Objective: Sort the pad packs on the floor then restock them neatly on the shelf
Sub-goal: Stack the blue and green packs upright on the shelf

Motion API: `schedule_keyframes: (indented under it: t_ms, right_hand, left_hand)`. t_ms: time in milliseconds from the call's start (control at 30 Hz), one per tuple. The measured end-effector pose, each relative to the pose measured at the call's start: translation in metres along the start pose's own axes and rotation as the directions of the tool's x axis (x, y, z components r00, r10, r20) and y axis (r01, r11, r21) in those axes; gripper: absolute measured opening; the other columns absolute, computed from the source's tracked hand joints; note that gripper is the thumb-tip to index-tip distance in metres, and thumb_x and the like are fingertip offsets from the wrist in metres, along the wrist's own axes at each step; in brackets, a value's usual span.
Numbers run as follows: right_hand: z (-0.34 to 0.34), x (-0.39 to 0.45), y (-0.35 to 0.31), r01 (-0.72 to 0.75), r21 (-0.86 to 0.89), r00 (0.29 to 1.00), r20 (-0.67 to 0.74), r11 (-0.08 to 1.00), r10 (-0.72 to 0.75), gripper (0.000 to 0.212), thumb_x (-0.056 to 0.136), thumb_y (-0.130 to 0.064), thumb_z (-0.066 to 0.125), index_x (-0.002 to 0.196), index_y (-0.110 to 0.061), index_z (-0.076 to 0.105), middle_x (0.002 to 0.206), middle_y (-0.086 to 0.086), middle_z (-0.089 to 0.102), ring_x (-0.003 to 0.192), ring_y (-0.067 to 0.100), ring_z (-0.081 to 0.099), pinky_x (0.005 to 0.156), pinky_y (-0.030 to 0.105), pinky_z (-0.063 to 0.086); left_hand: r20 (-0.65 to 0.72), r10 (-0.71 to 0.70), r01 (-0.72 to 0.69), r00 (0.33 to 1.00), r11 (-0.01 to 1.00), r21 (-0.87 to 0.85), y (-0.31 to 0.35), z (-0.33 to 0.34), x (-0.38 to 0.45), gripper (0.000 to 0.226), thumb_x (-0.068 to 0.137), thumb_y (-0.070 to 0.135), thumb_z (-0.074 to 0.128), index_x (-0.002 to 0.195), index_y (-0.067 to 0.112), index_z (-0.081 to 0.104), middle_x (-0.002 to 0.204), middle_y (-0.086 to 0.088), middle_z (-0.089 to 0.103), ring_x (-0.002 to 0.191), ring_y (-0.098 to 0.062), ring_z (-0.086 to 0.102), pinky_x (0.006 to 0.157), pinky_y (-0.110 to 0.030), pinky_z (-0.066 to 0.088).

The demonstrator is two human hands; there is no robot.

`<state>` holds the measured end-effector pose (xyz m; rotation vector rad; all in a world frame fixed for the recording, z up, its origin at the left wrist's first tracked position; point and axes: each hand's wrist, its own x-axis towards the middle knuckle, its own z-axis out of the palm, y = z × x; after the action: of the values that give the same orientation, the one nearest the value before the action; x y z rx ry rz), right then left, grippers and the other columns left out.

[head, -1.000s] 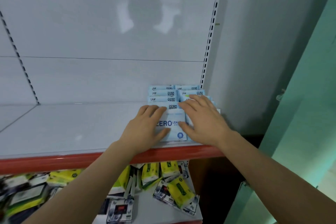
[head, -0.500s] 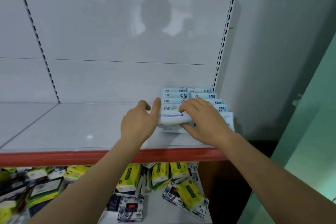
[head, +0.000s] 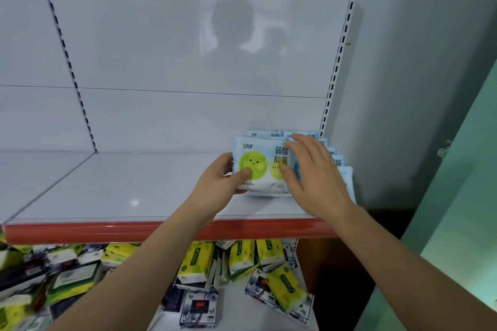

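Soft, cool, even light fills the scene, seemingly coming from behind the person, whose blurry shadow (head: 234,27) falls on the white back panel (head: 188,35). A small glare spot (head: 134,202) shines on the shelf (head: 107,183). Wide-angle distortion bends the slotted uprights (head: 64,51) outward. The lower-left corner smears with blur, and the packs there (head: 40,277) are hard to read.

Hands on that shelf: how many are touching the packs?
2. The left hand grips the front pad pack by its left edge; the right hand lies flat on the packs beside it. None hidden.
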<state>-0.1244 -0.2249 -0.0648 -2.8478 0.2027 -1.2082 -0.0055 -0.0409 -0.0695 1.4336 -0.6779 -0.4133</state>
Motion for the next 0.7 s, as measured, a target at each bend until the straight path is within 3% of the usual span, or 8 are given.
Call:
schedule_keyframes:
  t_ms: [167, 200, 300, 400, 533, 600, 633, 700]
  right_hand:
    - [-0.008, 0.02, 0.008, -0.087, -0.053, 0.968, 0.233, 0.995, 0.097, 0.045, 0.103, -0.041, 0.048, 0.144, -0.022, 0.049, 0.13, 0.004, 0.06, 0.126, 0.027, 0.045, 0.112, 0.038, 0.031]
    - [-0.007, 0.021, 0.009, -0.09, -0.058, 0.966, 0.237, 0.994, 0.101, 0.041, 0.103, -0.038, 0.051, 0.141, -0.023, 0.052, 0.125, 0.003, 0.062, 0.123, 0.026, 0.046, 0.11, 0.037, 0.032]
    - [0.002, 0.017, 0.011, -0.049, -0.102, 0.967, 0.243, 0.994, 0.073, 0.032, 0.101, -0.033, 0.056, 0.131, -0.021, 0.062, 0.108, 0.003, 0.067, 0.111, 0.027, 0.051, 0.106, 0.037, 0.033]
    - [0.011, 0.01, 0.019, -0.006, -0.177, 0.964, 0.26, 0.984, 0.053, 0.032, 0.101, -0.034, 0.054, 0.128, -0.021, 0.064, 0.104, 0.003, 0.069, 0.108, 0.028, 0.053, 0.106, 0.038, 0.034]
    - [0.01, 0.006, 0.024, 0.002, -0.15, 0.963, 0.266, 0.989, 0.039, 0.036, 0.1, -0.033, 0.055, 0.133, -0.021, 0.063, 0.113, 0.004, 0.063, 0.119, 0.029, 0.049, 0.108, 0.042, 0.037]
    - [0.005, 0.007, 0.026, 0.006, -0.142, 0.966, 0.257, 0.99, 0.031, 0.039, 0.099, -0.031, 0.057, 0.136, -0.018, 0.061, 0.121, 0.005, 0.06, 0.123, 0.029, 0.047, 0.108, 0.045, 0.04]
    - [0.001, 0.008, 0.027, -0.005, -0.145, 0.969, 0.245, 0.989, 0.041, 0.04, 0.099, -0.029, 0.056, 0.137, -0.017, 0.06, 0.123, 0.005, 0.06, 0.124, 0.029, 0.047, 0.107, 0.047, 0.04]
    - [-0.007, 0.008, 0.032, -0.052, -0.163, 0.974, 0.211, 0.985, 0.087, 0.039, 0.1, -0.026, 0.055, 0.137, -0.016, 0.059, 0.125, 0.006, 0.061, 0.123, 0.03, 0.049, 0.106, 0.048, 0.041]
  left_hand:
    - [0.023, -0.058, 0.054, 0.998, 0.987, 0.149, -0.007, 0.003, 0.005, 0.024, 0.097, 0.021, 0.062, 0.121, 0.023, 0.058, 0.119, 0.001, 0.067, 0.105, -0.019, 0.067, 0.094, -0.042, 0.055]
    - [-0.001, -0.05, 0.048, 0.999, 0.951, 0.305, -0.009, 0.004, 0.007, 0.021, 0.099, 0.03, 0.059, 0.118, 0.021, 0.06, 0.114, 0.001, 0.067, 0.102, -0.019, 0.066, 0.093, -0.041, 0.054]
    - [-0.021, 0.021, 0.001, 1.0, 0.694, 0.72, -0.019, 0.01, 0.013, 0.038, 0.102, 0.047, 0.045, 0.098, 0.012, 0.061, 0.093, -0.004, 0.065, 0.088, -0.024, 0.06, 0.077, -0.037, 0.049]
    - [-0.053, -0.002, 0.045, 0.999, 0.569, 0.821, -0.023, 0.017, 0.016, 0.043, 0.103, 0.05, 0.039, 0.075, 0.018, 0.044, 0.074, 0.001, 0.052, 0.074, -0.022, 0.05, 0.058, -0.033, 0.034]
    - [-0.009, -0.039, 0.027, 0.999, 0.486, 0.874, -0.023, 0.016, 0.023, 0.045, 0.104, 0.051, 0.034, 0.071, 0.021, 0.041, 0.073, 0.003, 0.048, 0.082, -0.026, 0.055, 0.063, -0.033, 0.033]
    - [0.004, -0.029, 0.011, 1.0, 0.502, 0.865, -0.023, 0.013, 0.025, 0.045, 0.102, 0.056, 0.036, 0.086, 0.019, 0.055, 0.088, -0.001, 0.054, 0.097, -0.029, 0.059, 0.07, -0.034, 0.039]
    - [-0.018, 0.001, 0.015, 1.0, 0.517, 0.856, -0.022, 0.012, 0.025, 0.046, 0.1, 0.058, 0.039, 0.105, 0.017, 0.059, 0.104, -0.004, 0.056, 0.106, -0.029, 0.058, 0.077, -0.036, 0.044]
    - [-0.097, 0.177, -0.006, 0.979, 0.509, 0.861, -0.019, 0.014, 0.023, 0.055, 0.098, 0.055, 0.047, 0.134, 0.013, 0.05, 0.124, -0.009, 0.053, 0.113, -0.031, 0.053, 0.087, -0.04, 0.046]
